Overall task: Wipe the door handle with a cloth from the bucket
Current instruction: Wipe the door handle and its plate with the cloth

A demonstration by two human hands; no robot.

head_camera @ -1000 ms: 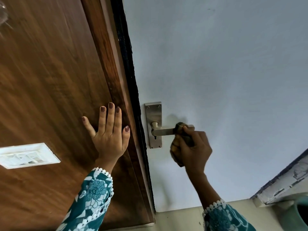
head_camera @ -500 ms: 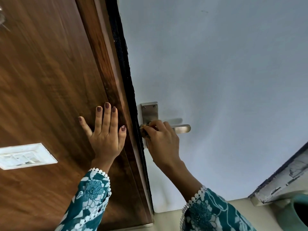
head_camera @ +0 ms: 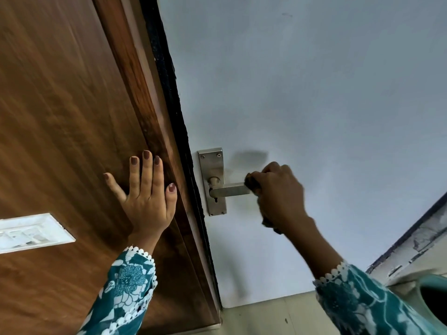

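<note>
The pale door (head_camera: 314,105) carries the metal handle (head_camera: 229,189) on its plate near the left edge. The left hand (head_camera: 145,197) lies flat, fingers spread, on the wood panel (head_camera: 60,117). The right hand (head_camera: 278,194) is clenched around a dark cloth (head_camera: 251,183) at the lever's outer end.

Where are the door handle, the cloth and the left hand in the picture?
door handle (head_camera: 229,190), head view: middle of the bare lever.
cloth (head_camera: 252,183), head view: dark bunch at the lever.
left hand (head_camera: 147,201), head view: back of the hand.
</note>
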